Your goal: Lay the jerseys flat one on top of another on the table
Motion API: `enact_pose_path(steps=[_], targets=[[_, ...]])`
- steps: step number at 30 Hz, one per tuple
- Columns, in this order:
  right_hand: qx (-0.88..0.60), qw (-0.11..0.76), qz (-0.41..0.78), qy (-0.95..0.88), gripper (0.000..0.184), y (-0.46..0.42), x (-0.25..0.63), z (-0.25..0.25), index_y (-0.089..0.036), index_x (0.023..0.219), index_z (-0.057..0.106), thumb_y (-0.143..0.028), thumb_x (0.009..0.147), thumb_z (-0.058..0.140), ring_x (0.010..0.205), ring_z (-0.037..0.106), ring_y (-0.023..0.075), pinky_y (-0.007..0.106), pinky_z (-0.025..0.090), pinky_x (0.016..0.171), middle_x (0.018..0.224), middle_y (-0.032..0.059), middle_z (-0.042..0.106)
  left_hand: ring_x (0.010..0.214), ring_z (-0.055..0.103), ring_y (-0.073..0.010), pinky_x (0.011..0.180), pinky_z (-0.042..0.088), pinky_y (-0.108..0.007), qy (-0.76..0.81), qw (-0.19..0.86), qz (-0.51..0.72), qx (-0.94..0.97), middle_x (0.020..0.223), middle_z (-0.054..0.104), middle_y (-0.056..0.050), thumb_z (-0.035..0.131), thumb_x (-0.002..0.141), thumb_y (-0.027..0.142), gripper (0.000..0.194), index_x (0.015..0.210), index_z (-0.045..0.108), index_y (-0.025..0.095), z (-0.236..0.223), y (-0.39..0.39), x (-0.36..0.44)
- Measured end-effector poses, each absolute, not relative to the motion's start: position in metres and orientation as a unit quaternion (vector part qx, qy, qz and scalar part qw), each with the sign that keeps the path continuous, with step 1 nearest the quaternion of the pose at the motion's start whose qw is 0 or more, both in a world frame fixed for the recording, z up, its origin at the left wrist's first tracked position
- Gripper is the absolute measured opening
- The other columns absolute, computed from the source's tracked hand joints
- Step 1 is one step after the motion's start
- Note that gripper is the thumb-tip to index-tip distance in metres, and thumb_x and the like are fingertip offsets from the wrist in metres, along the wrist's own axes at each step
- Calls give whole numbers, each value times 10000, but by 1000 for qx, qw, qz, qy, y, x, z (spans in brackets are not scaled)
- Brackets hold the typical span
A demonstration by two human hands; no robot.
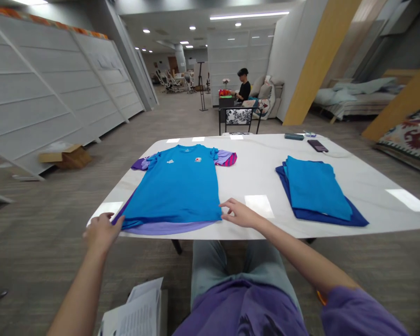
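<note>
White table (255,172); blue T-shirt (182,189), chest logos (198,159) too small to read

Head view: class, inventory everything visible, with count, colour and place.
table: one, white, centre
spread shirt: one, blue, table's left
underlying garments: uncounted, mostly purple, beneath shirt
folded garments: at least two, blue, table's right
phone: one, dark, table's far right
chair: one, black-framed, beyond table
co-worker: one, black top, background
box: one, brown, left floor
bed: one, pale, right background
papers: uncounted, white, lower left
left hand: one, bare, left hem
right hand: one, bare, right hem
</note>
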State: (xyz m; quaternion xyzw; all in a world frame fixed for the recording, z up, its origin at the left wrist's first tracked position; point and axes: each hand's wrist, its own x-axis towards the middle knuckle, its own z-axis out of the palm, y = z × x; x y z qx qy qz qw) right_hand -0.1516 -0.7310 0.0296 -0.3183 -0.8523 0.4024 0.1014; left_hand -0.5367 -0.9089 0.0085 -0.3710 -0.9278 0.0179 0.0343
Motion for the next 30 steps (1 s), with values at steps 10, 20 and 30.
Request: enact_pose_path(steps=[10, 20, 30], targets=[[-589, 204, 138, -770, 371, -667, 35, 33, -210, 1134, 313, -333, 786, 348, 998, 331, 159, 252, 280, 821, 1129, 60, 343, 1176, 50, -142, 973, 144, -256, -742, 73, -108, -658, 1266, 132, 32, 214, 826, 416, 429, 1224, 268, 267, -31, -805, -328], [-707, 167, -10, -687, 410, -679, 108, -3, -261, 1180, 245, -324, 781, 318, 1143, 108, 161, 296, 146, 921, 1259, 21, 148, 1177, -29, -153, 974, 80, -278, -752, 2, -70, -655, 1272, 122, 30, 224, 841, 378, 428, 1246, 254, 244, -26, -796, -289], [-693, 225, 37, -684, 340, -671, 109, 2, -244, 1107, 401, -226, 779, 313, 1142, 131, 159, 290, 120, 940, 1242, 24, 208, 1161, 78, -219, 932, 143, -277, -782, -98, -41, -614, 1260, 171, -16, 305, 822, 388, 445, 1218, 321, 186, -2, -776, -265]])
